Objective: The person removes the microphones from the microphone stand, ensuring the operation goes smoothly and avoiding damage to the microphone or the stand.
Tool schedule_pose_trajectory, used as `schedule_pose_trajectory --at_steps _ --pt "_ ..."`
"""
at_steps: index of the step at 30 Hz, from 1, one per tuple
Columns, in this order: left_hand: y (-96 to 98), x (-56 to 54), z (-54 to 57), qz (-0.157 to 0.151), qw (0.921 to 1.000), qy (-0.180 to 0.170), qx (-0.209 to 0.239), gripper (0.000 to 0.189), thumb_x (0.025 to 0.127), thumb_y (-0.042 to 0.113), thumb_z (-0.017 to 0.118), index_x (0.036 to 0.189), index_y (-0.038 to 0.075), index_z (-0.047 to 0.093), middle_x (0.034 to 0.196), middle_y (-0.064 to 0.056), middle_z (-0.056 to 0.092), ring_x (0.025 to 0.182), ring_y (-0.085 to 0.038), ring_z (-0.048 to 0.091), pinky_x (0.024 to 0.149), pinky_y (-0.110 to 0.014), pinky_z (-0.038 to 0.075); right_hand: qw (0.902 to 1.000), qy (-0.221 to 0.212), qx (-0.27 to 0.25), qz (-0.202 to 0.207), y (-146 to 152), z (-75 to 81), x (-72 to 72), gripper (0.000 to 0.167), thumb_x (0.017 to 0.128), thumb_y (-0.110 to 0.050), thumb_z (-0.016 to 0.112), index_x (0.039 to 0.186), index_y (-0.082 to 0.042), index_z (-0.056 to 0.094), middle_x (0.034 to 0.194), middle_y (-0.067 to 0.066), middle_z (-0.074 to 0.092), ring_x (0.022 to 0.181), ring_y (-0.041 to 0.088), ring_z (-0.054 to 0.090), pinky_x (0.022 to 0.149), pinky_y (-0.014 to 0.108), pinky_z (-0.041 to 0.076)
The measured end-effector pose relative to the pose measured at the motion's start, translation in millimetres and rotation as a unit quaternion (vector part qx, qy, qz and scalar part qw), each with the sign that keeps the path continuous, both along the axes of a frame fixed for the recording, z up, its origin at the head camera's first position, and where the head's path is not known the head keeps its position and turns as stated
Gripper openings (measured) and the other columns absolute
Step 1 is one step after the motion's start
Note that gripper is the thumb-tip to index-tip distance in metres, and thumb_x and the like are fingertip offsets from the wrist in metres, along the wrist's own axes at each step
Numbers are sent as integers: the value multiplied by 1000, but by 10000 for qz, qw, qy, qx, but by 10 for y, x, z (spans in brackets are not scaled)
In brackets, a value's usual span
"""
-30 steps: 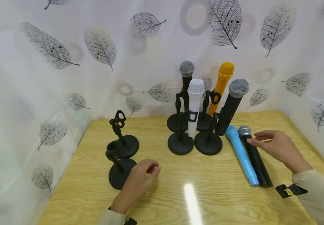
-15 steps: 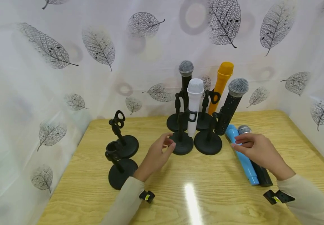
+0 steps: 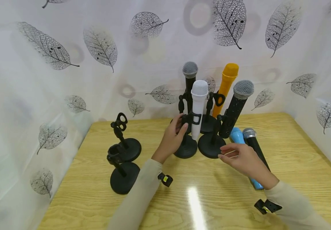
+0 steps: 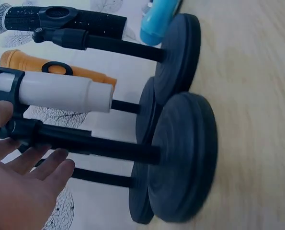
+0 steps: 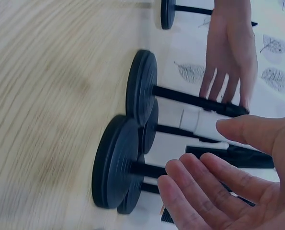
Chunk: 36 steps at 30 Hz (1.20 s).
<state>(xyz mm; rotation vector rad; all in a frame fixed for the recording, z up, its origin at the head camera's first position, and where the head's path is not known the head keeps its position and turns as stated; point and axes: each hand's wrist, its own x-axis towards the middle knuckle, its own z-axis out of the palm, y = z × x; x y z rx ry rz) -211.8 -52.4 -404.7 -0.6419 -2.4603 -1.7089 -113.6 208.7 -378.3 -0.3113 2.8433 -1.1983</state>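
Note:
My left hand [image 3: 172,139] is at the upper post of a black microphone stand [image 3: 186,150], whose clip holds a white microphone [image 3: 199,100]. In the left wrist view its relaxed fingers lie along the post just below the clip, with the thumb near the white microphone [image 4: 61,92]; whether they touch is unclear. My right hand [image 3: 244,161] hovers by the base of the neighbouring stand [image 3: 210,147], which carries a speckled black microphone [image 3: 234,111]. The right wrist view shows this right hand [image 5: 228,191] with spread fingers and nothing between them.
Behind stand a silver-headed black microphone [image 3: 189,72] and an orange microphone [image 3: 227,83]. A blue microphone [image 3: 237,135] and a black microphone [image 3: 258,148] lie at the right, partly hidden. Two bare stands [image 3: 125,179] are at the left. A leaf-print curtain [image 3: 111,89] closes the back.
My left hand has moved up and right from beside the left stands to the white microphone's stand. My right hand has moved left from over the lying microphones toward the front right stand.

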Motion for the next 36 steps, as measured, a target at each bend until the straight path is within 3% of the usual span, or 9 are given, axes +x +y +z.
schedule_pose_trajectory --at_steps 7,13,23,36 --pt "112 -70 43 337 9990 84 295 40 110 24 48 146 7 50 127 -14 62 113 -23 64 98 -36 51 9994 -13 -268 230 -172 3 2 33 92 -23 78 112 2 72 101 8 73 87 20 71 71 29 58" --pt "132 -94 34 314 9975 50 629 34 109 21 50 137 4 56 114 -17 66 100 -28 69 90 -36 55 9990 -44 -335 308 -256 -7 2 34 92 -24 78 113 2 72 103 9 74 88 20 71 72 31 58" --pt "108 -131 8 278 9991 332 5 32 110 26 45 133 6 55 103 -9 65 90 -20 65 83 -33 54 9989 71 -332 330 -331 12 -32 35 93 -25 77 114 2 72 102 9 74 88 18 71 74 32 58" --pt "51 -106 14 159 9988 423 -191 31 109 29 45 130 9 56 101 -6 67 91 -17 66 86 -34 54 9984 136 -426 341 -355 63 -75 33 93 -27 76 114 -1 73 101 7 74 88 18 71 73 31 58"
